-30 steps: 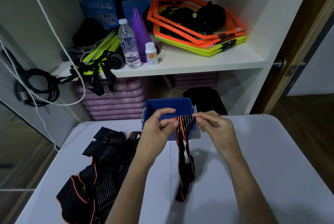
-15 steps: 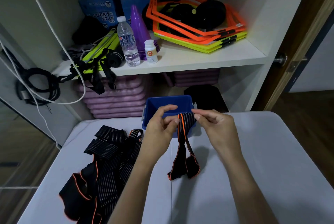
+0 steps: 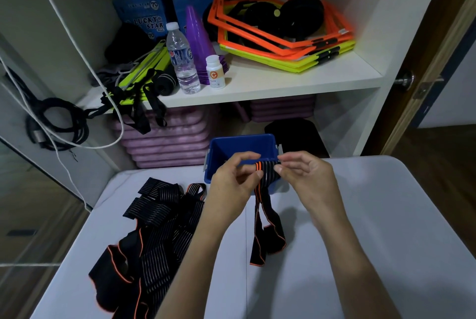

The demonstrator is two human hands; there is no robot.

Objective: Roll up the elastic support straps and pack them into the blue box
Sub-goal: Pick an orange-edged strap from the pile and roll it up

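Now, from the head camera, the one view I have: my left hand (image 3: 233, 184) and my right hand (image 3: 305, 177) both pinch the rolled top of the strap (image 3: 266, 174), fingers curled round it, thumb and forefingers pressing from either side. The roll sits in the air just in front of the blue box (image 3: 242, 144), which stands at the far edge of the white table (image 3: 386, 215).

What has changed is the tail. A second ago it hung long and nearly straight below my hands; now it is plainly shorter and its end has gathered into a folded loop that rests on the table near my right forearm. The roll between my fingers looks a little thicker too. So the winding is going forward, and I judge this strap is more than half rolled, with a few more turns left before it can drop into the box.

The box looks to hold nothing yet, as far as I can see into it. The pile of unrolled straps (image 3: 154, 236) lies well apart on my left, untouched, so most of the job is ahead.
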